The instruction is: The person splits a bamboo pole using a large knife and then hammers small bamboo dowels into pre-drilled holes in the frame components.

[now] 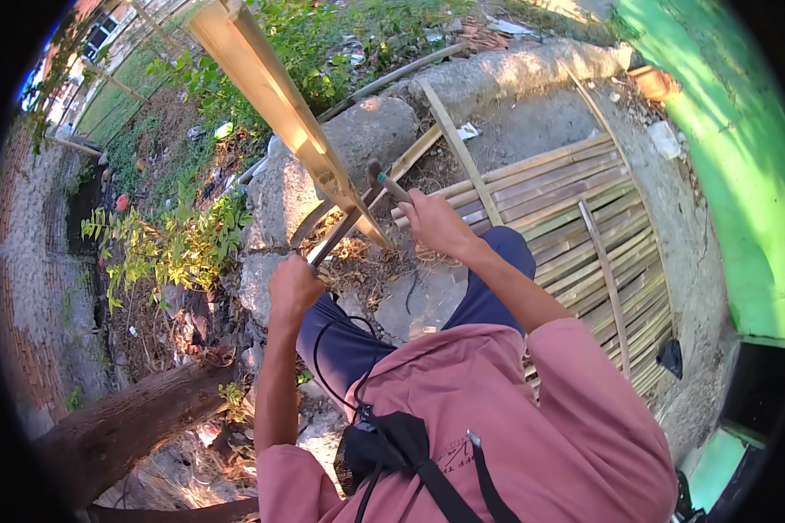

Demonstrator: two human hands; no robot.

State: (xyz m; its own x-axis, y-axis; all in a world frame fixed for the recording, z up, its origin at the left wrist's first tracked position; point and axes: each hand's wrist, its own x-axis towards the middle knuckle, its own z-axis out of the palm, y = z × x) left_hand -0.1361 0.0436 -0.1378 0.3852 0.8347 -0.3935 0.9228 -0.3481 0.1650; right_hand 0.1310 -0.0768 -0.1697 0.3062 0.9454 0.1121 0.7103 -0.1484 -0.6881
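A thick split bamboo pole [279, 96] slants down from the upper left toward the ground in front of me. My left hand [295, 282] is closed round the near end of a long, dark, blade-like bar [338, 234] that crosses the bamboo close to its lower end. In my right hand [436, 225] is the handle of a hammer-like tool [392, 187] with a teal band and a dark head. That head is close to the bar's far end; whether they touch I cannot tell. Left of the bamboo shows a curved brown strip [308, 225].
Bamboo slats [584, 205] lie side by side at my right, crossed by loose strips. Large rocks [366, 131] line the far side. A leafy shrub [179, 240] and a tree trunk [139, 427] stand left. A green wall [733, 139] bounds the right.
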